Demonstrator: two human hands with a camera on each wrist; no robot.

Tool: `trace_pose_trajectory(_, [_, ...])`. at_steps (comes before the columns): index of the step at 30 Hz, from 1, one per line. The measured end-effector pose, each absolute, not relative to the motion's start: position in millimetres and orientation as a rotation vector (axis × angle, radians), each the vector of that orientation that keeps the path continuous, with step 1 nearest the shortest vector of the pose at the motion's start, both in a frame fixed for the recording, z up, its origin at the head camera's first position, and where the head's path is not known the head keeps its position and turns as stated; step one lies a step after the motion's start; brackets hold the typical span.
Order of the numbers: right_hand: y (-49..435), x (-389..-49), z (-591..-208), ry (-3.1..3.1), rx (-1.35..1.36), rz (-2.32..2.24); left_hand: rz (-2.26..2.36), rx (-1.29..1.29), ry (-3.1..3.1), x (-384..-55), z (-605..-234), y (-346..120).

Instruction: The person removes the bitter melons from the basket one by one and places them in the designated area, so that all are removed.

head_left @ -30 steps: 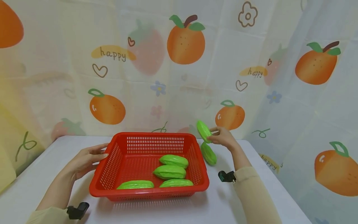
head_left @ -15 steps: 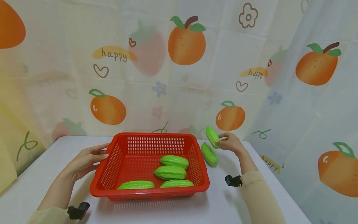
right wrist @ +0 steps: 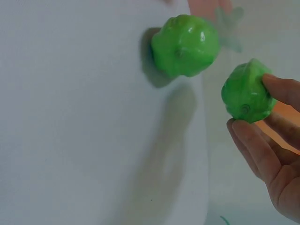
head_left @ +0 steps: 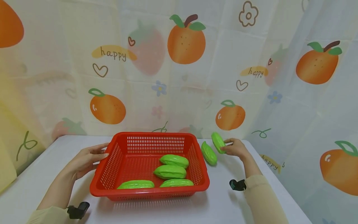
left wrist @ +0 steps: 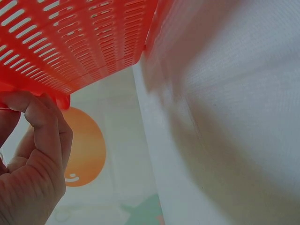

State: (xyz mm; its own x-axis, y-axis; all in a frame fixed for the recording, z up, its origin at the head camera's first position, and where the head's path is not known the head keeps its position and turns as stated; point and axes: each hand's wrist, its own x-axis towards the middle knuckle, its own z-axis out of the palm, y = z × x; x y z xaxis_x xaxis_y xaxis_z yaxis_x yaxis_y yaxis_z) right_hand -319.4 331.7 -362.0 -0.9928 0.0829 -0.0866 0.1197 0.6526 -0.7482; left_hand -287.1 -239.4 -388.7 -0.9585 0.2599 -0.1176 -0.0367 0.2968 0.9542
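Observation:
My left hand [head_left: 88,159] grips the left rim of a red plastic basket [head_left: 148,192]; in the left wrist view its curled fingers [left wrist: 47,124] meet the rim beside the slotted wall. My right hand [head_left: 236,147] pinches a green bitter melon [head_left: 218,142] between thumb and fingers, above the table to the right of the basket. In the right wrist view the held bitter melon [right wrist: 248,93] shows end-on, apart from the surface. Another bitter melon [head_left: 208,153] lies on the table between the basket and this hand.
Inside the basket several bitter melons lie toward the right and front, one of them a bitter melon [head_left: 170,172] near the right wall. A white table [head_left: 223,199] carries everything. Behind it hangs a fruit-printed curtain [head_left: 151,102].
My right hand has moved right and down with the bitter melon, away from the one lying beside the basket. The left hand and basket have stayed put.

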Motion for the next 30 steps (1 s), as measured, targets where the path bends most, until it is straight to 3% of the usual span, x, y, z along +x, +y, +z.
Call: trace_pose_trajectory(30, [356, -314, -398, 2.785, 0.342, -1.199, 1.733, 0.212, 2.294, -288, -389, -241])
